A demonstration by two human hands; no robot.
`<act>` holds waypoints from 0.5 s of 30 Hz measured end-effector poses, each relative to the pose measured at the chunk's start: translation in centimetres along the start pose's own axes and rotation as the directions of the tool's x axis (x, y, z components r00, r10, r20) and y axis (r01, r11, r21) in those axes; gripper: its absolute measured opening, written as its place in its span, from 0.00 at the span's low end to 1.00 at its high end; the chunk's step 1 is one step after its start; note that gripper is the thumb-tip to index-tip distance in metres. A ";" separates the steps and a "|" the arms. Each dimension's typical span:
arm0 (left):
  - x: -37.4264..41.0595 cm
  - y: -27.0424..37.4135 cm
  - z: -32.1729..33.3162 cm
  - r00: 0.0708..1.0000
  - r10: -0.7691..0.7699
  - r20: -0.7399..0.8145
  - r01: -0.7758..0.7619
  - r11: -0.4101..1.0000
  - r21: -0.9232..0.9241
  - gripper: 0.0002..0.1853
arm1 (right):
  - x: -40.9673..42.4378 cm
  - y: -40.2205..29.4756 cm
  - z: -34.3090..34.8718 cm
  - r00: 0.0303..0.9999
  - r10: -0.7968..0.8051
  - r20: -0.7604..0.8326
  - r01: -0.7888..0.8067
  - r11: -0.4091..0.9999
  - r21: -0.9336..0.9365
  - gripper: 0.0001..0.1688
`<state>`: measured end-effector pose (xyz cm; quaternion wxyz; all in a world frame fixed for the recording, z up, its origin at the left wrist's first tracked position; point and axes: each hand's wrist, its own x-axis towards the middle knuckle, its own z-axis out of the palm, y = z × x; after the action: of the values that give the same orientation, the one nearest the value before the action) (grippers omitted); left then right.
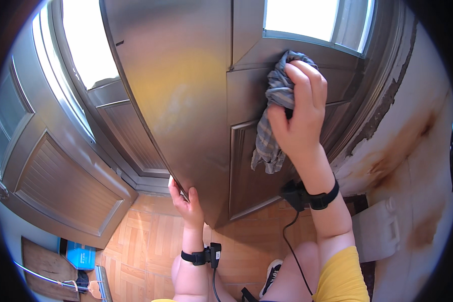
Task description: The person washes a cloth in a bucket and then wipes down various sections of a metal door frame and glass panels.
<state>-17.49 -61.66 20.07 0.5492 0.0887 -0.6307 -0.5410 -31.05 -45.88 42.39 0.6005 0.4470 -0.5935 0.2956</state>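
My right hand (304,102) grips a crumpled grey striped cloth (270,139) against the brownish metal door frame section, just below a bright glass window pane (300,19). The cloth's loose end hangs down over a recessed lower panel (245,170). My left hand (187,202) holds the lower left edge of a smooth metal door panel (181,113), thumb on its face and fingers around the edge. A yellow reflection shows on this panel. Both wrists wear black straps with small cabled devices.
Another metal door (68,181) stands at the left. A blue box (80,255) and a brown board (45,268) lie below it on the wood-patterned floor (158,241). A whitish plastic jug (375,232) stands by the stained, peeling wall (419,151) at right.
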 end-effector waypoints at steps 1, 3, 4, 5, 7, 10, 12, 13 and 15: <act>0.0 -0.1 0.1 1.000 0.015 -0.009 -0.015 1.000 -0.006 0.28 | 0.2 -0.6 0.3 1.000 -0.005 0.003 0.005 1.000 0.011 0.27; 0.1 -0.3 0.1 0.999 0.032 -0.027 -0.032 1.000 0.000 0.28 | 0.6 -2.1 1.0 1.000 -0.014 0.005 0.014 0.999 0.033 0.27; 0.0 -0.5 0.1 0.999 0.037 -0.033 -0.037 0.999 0.005 0.28 | 0.5 -2.9 1.4 1.000 -0.013 0.016 0.012 0.998 0.059 0.29; -0.1 -0.5 0.1 1.000 0.011 -0.028 -0.012 1.000 -0.007 0.29 | 0.5 -3.5 1.6 1.000 -0.018 0.025 0.016 0.997 0.069 0.31; 0.0 -0.6 0.1 0.999 -0.042 -0.019 0.041 0.999 -0.031 0.32 | 0.5 -3.5 1.9 0.999 -0.029 0.014 0.028 0.997 0.067 0.32; 0.3 -1.1 -0.2 0.999 -0.045 0.011 0.045 0.998 -0.035 0.32 | 0.1 -2.6 0.9 0.997 -0.002 0.077 -0.001 0.999 0.034 0.32; 0.3 -1.3 -0.1 0.999 -0.035 -0.002 0.035 0.999 -0.035 0.31 | -0.3 -0.9 0.7 0.999 0.006 0.038 -0.006 1.000 0.005 0.31; 0.4 -1.4 0.0 0.999 -0.032 -0.011 0.031 0.999 -0.040 0.31 | -0.4 -0.4 0.6 1.000 -0.002 0.021 0.002 1.000 0.000 0.31; 0.5 -1.3 0.3 0.999 -0.028 -0.023 0.027 0.998 -0.050 0.32 | -0.4 -1.0 1.0 0.999 0.025 0.022 -0.025 1.000 0.016 0.30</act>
<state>-18.52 -62.37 19.34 0.5512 0.0904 -0.6092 -0.5629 -30.70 -47.09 41.71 0.5864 0.4478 -0.6031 0.3031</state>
